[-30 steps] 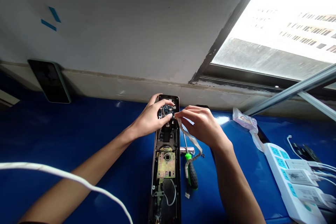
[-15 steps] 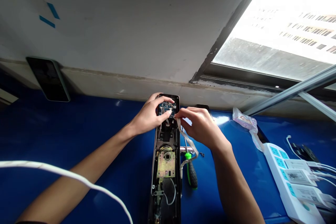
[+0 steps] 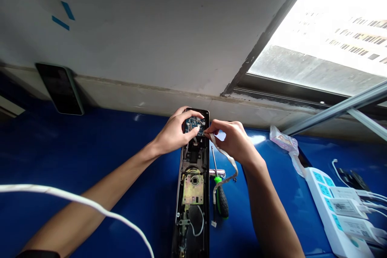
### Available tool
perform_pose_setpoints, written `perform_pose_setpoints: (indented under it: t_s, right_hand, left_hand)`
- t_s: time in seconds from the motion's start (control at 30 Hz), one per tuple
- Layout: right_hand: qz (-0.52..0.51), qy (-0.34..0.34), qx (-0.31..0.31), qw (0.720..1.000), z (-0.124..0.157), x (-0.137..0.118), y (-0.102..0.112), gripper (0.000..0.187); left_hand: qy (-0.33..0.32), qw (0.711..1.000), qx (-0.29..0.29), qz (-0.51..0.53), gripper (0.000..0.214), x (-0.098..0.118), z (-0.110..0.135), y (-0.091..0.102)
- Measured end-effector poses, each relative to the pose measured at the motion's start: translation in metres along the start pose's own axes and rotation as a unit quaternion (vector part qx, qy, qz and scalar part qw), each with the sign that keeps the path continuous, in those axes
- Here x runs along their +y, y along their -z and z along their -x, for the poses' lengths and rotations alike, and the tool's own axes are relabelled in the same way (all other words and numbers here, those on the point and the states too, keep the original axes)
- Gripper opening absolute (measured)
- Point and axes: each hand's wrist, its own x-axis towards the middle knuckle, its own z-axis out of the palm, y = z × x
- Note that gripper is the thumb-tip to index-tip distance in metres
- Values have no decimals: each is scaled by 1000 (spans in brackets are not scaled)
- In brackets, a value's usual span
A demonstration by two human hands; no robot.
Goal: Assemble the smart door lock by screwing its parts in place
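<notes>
Ribbon cable (image 3: 229,160) — bowed further right than before

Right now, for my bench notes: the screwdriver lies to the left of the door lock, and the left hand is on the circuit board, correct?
Not quite: the head view shows the screwdriver lying to the right of the door lock, not the left. The left hand is on the circuit board, as you said.

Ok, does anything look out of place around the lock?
The flat ribbon cable hangs loose from the right hand past the open door lock, beside the screwdriver, looking unsecured; a white cable crosses in front of the left forearm.
</notes>
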Motion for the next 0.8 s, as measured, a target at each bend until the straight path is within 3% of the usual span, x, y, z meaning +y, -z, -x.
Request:
perform_pose_setpoints:
  t_s: [0.8]
  right_hand:
    - [11, -20, -11, 1000, 3, 0, -10, 19]
  left_hand:
    - [-19, 999, 14, -43, 36, -5, 2, -4]
